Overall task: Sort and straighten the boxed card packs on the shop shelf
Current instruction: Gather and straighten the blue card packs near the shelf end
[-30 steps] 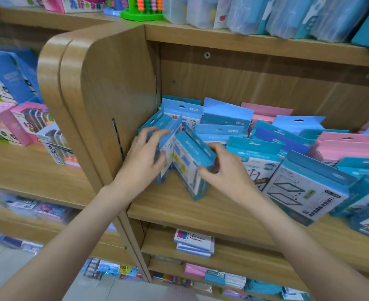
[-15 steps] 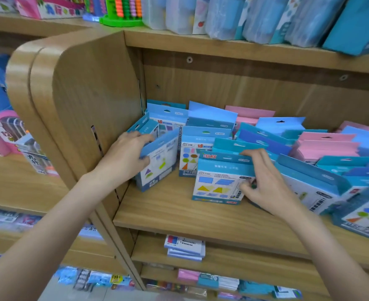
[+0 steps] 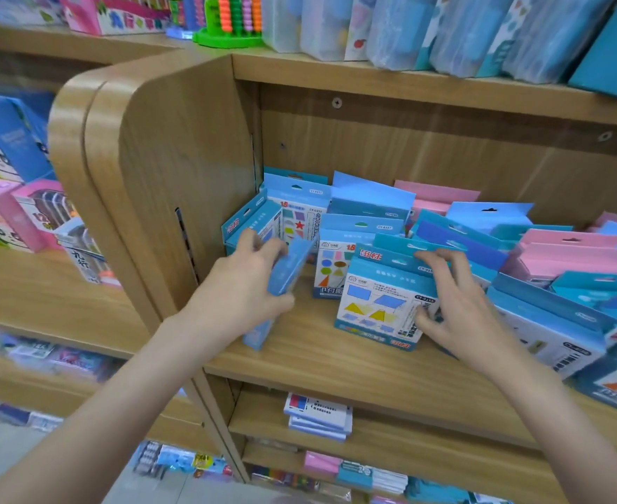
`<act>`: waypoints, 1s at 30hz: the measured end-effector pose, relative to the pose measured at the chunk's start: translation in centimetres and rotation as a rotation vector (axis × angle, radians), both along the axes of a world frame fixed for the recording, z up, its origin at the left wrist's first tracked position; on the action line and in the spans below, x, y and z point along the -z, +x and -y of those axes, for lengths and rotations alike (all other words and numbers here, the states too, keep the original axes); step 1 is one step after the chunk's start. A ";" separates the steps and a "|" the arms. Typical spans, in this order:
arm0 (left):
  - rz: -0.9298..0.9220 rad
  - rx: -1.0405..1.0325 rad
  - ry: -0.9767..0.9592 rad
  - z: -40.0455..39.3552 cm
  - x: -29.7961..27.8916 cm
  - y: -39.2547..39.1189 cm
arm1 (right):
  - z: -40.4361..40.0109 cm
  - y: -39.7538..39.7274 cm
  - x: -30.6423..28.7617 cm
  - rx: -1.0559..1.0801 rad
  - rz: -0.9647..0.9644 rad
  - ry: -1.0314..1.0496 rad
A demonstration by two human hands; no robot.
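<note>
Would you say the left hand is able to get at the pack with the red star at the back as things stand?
Probably not yet: the left hand is already holding a blue pack, which lies across the front of the red-star pack.

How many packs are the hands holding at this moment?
2. The left hand grips a blue pack turned edge-on by the shelf's side wall. The right hand holds a blue pack with shape pictures, standing at the shelf front. Others may be hidden.
</note>
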State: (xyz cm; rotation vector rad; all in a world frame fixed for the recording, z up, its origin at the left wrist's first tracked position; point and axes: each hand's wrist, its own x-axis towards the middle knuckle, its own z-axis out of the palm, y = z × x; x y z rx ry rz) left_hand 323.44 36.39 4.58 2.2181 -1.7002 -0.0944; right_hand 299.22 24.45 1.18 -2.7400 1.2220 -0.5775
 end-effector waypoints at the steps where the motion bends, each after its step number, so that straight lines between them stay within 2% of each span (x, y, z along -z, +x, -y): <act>1: -0.025 -0.003 -0.031 0.4 0.2 -0.3 | -0.1 0.1 0.2 -0.002 -0.007 -0.057; 4: -0.148 0.111 -0.007 1.0 0.8 -1.0 | -0.7 0.6 0.2 -0.025 0.045 -0.168; 8: -0.435 0.255 0.152 1.3 1.1 0.2 | -2.3 2.5 -0.4 -0.154 0.122 -0.085; 10: -0.497 0.293 0.176 1.4 1.3 1.2 | -2.9 4.0 -0.2 -0.188 0.095 -0.020; 13: -0.495 0.359 0.166 1.1 1.2 2.0 | -3.4 6.3 -0.1 -0.155 0.113 0.005; 15: -0.410 0.383 0.174 0.8 1.3 2.6 | -3.9 7.5 -0.5 -0.106 0.161 0.032; 16: -0.303 0.371 0.149 0.6 1.4 2.9 | -4.0 8.0 -0.7 -0.085 0.183 0.062; 18: -0.040 0.305 -0.031 0.7 1.7 3.5 | -3.9 8.6 -0.8 -0.067 0.231 0.091; 20: 0.077 0.154 -0.155 1.0 1.6 3.8 | -3.6 8.7 -1.0 -0.049 0.254 0.097; 21: 0.079 0.072 -0.152 1.3 1.3 3.8 | -3.4 8.7 -1.1 -0.042 0.250 0.096; 26: 0.184 -0.116 0.173 3.0 -0.2 2.5 | -3.7 8.3 -1.6 -0.119 0.343 0.195; 30: 0.350 -0.158 0.202 4.1 -0.8 2.8 | -4.4 9.2 -1.5 -0.112 0.225 0.212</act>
